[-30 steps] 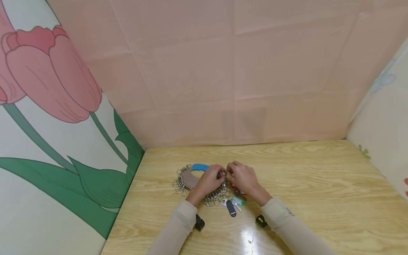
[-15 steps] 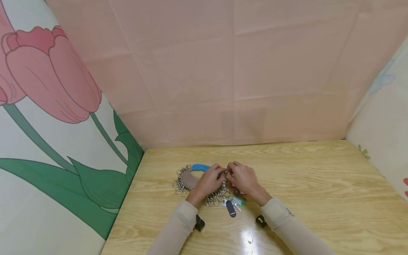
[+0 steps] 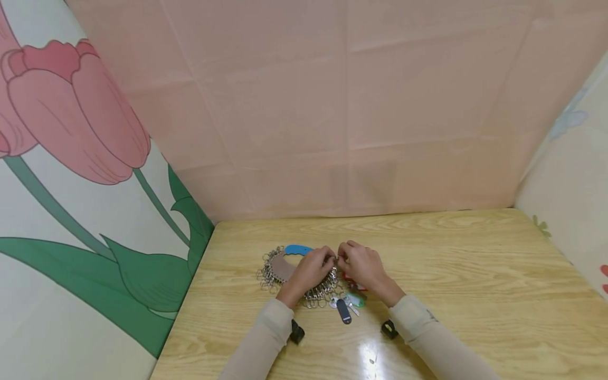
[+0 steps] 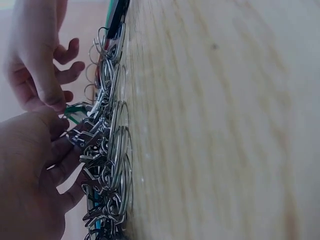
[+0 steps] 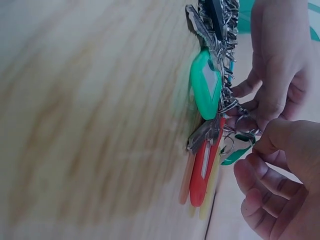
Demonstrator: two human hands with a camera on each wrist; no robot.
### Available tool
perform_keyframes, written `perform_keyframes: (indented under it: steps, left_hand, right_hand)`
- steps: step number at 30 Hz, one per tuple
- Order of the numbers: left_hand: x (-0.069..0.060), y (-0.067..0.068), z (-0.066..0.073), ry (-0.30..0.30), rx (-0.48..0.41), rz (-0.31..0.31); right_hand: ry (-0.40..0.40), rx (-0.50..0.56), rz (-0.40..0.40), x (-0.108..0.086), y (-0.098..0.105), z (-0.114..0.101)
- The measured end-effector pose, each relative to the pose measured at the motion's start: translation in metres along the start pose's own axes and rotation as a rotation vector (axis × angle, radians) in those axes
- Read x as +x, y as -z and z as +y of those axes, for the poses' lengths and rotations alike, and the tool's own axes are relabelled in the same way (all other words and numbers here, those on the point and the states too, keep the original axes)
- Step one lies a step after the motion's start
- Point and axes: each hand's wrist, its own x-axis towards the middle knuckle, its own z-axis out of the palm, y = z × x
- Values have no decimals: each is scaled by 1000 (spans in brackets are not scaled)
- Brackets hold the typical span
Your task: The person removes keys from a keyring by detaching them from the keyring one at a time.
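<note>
Together, the left hand (image 3: 311, 269) pinches a metal clasp (image 4: 76, 137); the right hand (image 3: 363, 265) pinches a green tag (image 5: 236, 158). Nearer, a black tag (image 3: 343, 311) lies on the tabletop (image 3: 475, 290).

Small boxed-in tabletop spot, looks like a makeshift recording booth; home, office or shop, can't tell. Wood-grain table (image 3: 475, 295) pushed up against a plain pink backdrop (image 3: 351, 105) with fold creases, so likely sheet material. Left side: pale wall panel (image 3: 28, 316) with a big cartoon tulip (image 3: 78, 111) and green leaves (image 3: 142, 277). Right side: cream panel (image 3: 570, 195) with faint blue print (image 3: 569, 122) and a small green sprig (image 3: 542, 226). Bright light reflection on the tabletop near the front.
</note>
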Motion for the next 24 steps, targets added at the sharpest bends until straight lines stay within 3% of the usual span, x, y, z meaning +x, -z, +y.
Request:
perform_keyframes:
  steps: [12, 19, 24]
  left_hand:
    - [1, 1, -2, -40, -69, -25]
    - [-3, 5, -1, -8, -120, -33]
    - [-3, 3, -1, 16, -166, -22]
  right_hand:
    - [24, -24, -10, 1, 0, 2]
    - [85, -34, 8, 0, -2, 4]
    - [80, -31, 18, 0, -2, 3]
